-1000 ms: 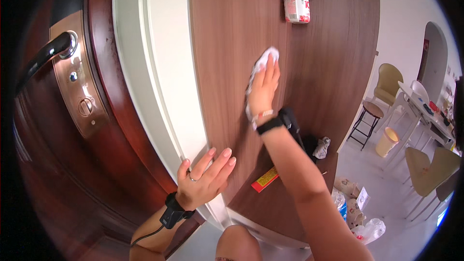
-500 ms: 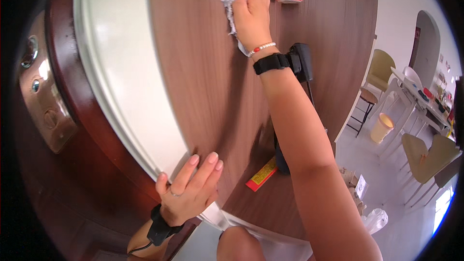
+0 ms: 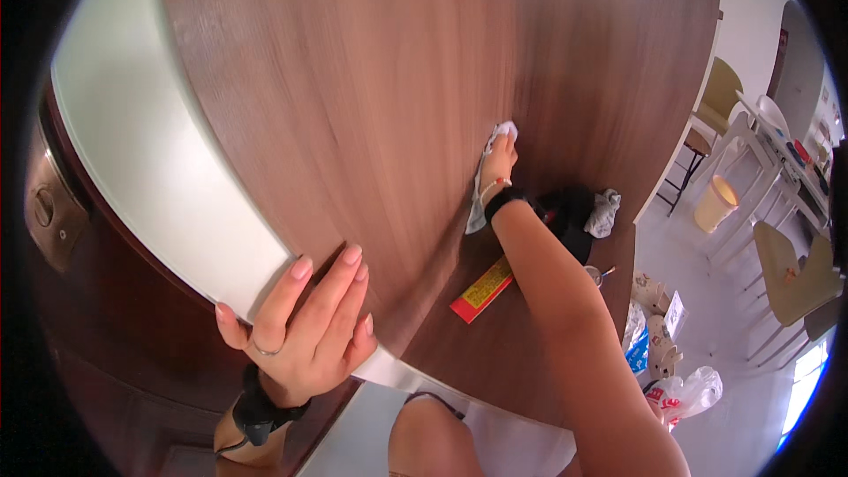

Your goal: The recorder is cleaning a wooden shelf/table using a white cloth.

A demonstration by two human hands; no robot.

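Observation:
My right hand (image 3: 501, 159) is stretched far into a wood-grain niche, pressing a white cloth (image 3: 477, 209) against the side panel (image 3: 353, 115) near the inner corner. The fingers are closed around the cloth, whose loose end hangs below the hand. Nearer to me, my left hand (image 3: 311, 336) rests on the white edge trim (image 3: 168, 159) at the panel's front, its fingers stretched out and apart. That hand holds nothing. On the wooden shelf (image 3: 459, 353) below my right forearm lies a flat red and yellow box (image 3: 482, 290).
A black item (image 3: 576, 212) and a crumpled grey cloth (image 3: 604, 213) lie behind my right forearm. A dark red door with a metal lock plate (image 3: 55, 199) stands at left. At right are plastic bags (image 3: 693, 396), a yellow bin (image 3: 715, 203), chairs (image 3: 786, 278) and a table.
My right hand has moved down and deeper inward with the cloth, from high on the side panel to the inner corner. The view has shifted, and the white jar has left it.

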